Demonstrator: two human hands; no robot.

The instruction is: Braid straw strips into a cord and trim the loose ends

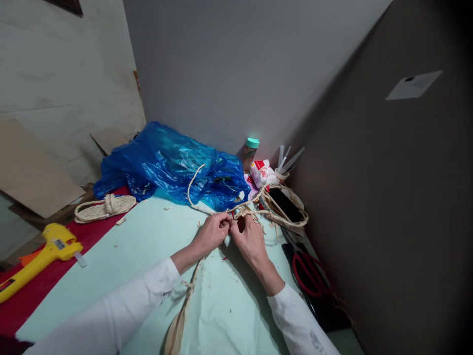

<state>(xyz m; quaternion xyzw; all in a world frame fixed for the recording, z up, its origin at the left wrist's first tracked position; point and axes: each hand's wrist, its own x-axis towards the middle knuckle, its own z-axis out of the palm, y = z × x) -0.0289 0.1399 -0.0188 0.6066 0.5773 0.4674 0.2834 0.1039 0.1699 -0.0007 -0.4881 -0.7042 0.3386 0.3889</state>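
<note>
My left hand (214, 230) and my right hand (250, 241) meet over the middle of the table, fingertips pinched close together. Between them runs a braided straw cord (191, 193); one end curls up over the blue bag, and the rest passes right toward a phone. A small bit of red shows at the fingertips, too small to name. Below my left wrist, a bundle of loose straw strands (179, 320) trails toward me, tied partway along. How the strands join at my fingers is hidden.
A blue plastic bag (162, 158) lies at the back. To the left are a woven straw sole (105, 209) and a yellow glue gun (48, 254). At right are a phone (284, 204) and red-handled scissors (310, 273). A green-capped bottle (249, 154) stands by the wall.
</note>
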